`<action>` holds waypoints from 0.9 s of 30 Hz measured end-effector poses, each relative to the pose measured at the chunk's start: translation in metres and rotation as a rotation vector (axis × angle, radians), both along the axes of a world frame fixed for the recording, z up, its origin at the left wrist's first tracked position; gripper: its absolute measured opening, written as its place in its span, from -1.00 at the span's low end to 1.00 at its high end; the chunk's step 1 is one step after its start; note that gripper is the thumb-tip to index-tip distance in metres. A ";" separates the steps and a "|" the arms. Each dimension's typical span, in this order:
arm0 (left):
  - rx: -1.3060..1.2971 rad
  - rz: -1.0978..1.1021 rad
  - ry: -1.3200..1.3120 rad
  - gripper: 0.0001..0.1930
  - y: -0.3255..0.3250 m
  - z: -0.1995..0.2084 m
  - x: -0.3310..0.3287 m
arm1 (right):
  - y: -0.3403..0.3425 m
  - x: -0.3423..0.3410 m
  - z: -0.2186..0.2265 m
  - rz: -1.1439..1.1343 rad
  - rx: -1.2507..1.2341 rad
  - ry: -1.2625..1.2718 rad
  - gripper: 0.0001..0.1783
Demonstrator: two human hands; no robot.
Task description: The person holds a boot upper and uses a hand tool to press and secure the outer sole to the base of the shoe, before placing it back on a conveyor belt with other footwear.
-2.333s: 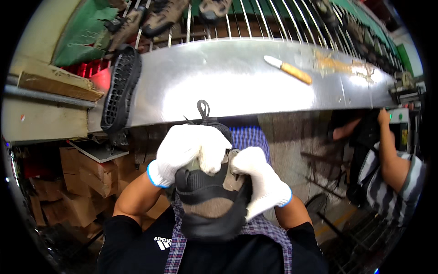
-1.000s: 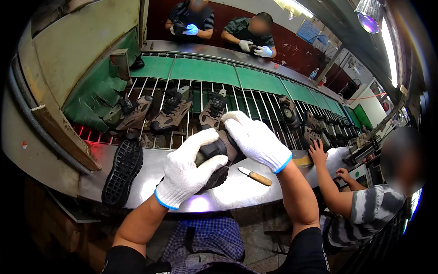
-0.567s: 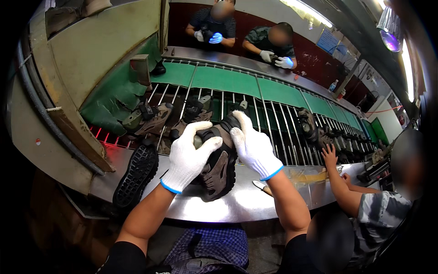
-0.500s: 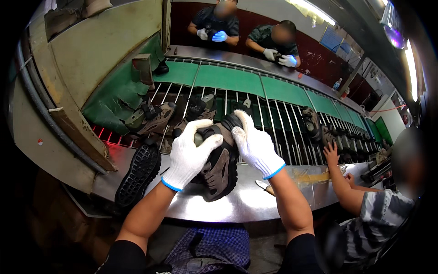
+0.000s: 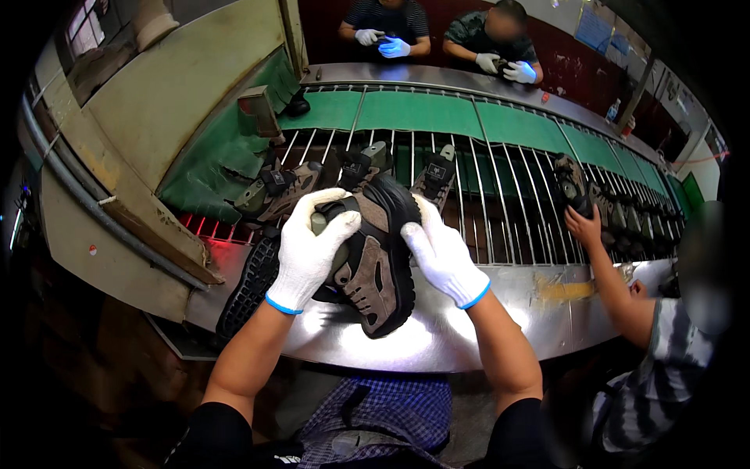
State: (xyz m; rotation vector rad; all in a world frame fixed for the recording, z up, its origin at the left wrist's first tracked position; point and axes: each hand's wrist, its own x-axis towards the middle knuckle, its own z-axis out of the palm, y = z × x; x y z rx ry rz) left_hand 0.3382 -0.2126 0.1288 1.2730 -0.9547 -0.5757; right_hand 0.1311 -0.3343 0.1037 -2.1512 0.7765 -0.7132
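As half-curled fingers [image 5: 341,229] clasp a shoe [image 5: 369,280] from both sides, length fore-and-aft, sole [image 5: 405,275] rightward

Bright light pooled on the metal desk [image 5: 539,316], and a red glow lit the left end of a barred rack [image 5: 504,199] beyond it. A green strip [image 5: 422,112] crossed the rack's far side. A dark red wall [image 5: 574,90] stood behind; a cream panel [image 5: 195,98] and small barred window [image 5: 85,30] showed left.
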 end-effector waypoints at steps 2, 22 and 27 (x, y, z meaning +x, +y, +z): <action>-0.001 -0.020 -0.010 -0.56 0.003 0.001 0.001 | 0.002 -0.008 0.010 -0.003 0.094 0.021 -0.34; -0.111 -0.077 -0.013 -0.53 0.020 -0.010 0.006 | 0.040 -0.042 -0.032 -0.003 0.176 -0.009 -0.57; -0.031 0.398 -0.242 -0.46 0.087 -0.041 0.019 | 0.056 -0.138 -0.044 -0.157 -0.345 0.550 -0.51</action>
